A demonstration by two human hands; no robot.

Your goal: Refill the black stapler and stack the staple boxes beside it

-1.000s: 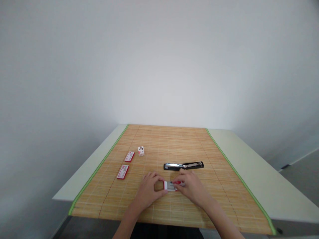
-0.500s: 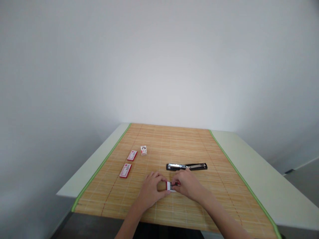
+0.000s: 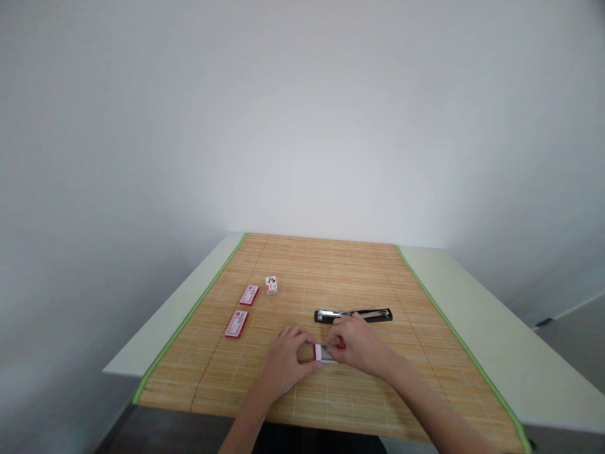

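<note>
A small red-and-white staple box lies on the mat near its front, with grey contents showing. My left hand grips the box's left end between thumb and index finger. At the box's right side, my right hand has its fingers pinched over the inside. Between its fingertips shows a thin dark strip of staples, partly hidden by the fingers. Just behind the right hand is a black stapler, opened out flat with its metal channel exposed; the hand covers a bit of its near edge.
Two flat red-and-white boxes lie to the left. Near them is a small white box with a printed picture. A bamboo mat with green edging covers the middle of the white table; a wall rises behind.
My right hand has shifted slightly in the box, and more of the grey inside and red edge shows. My left hand keeps its grip; the view has moved a little.
</note>
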